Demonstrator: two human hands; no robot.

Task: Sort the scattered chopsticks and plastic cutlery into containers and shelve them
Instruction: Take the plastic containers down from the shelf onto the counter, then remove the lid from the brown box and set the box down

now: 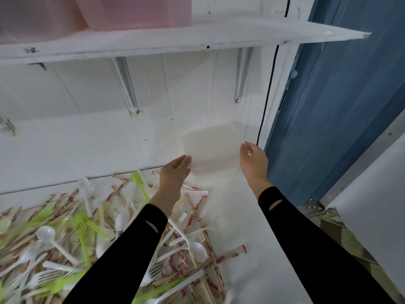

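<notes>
Left hand (175, 172) and right hand (254, 161), both released, flank translucent white plastic container (210, 145) mid-frame; contact unclear

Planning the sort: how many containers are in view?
3: left pink bin and right pink bin sit side by side on the upper shelf; a translucent tub stands on the counter between left hand and right hand. More may be off-frame.

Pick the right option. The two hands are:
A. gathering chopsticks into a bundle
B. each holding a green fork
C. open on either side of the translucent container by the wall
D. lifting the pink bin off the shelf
C: the left hand and right hand are open on either side of the container and hold nothing.
</notes>
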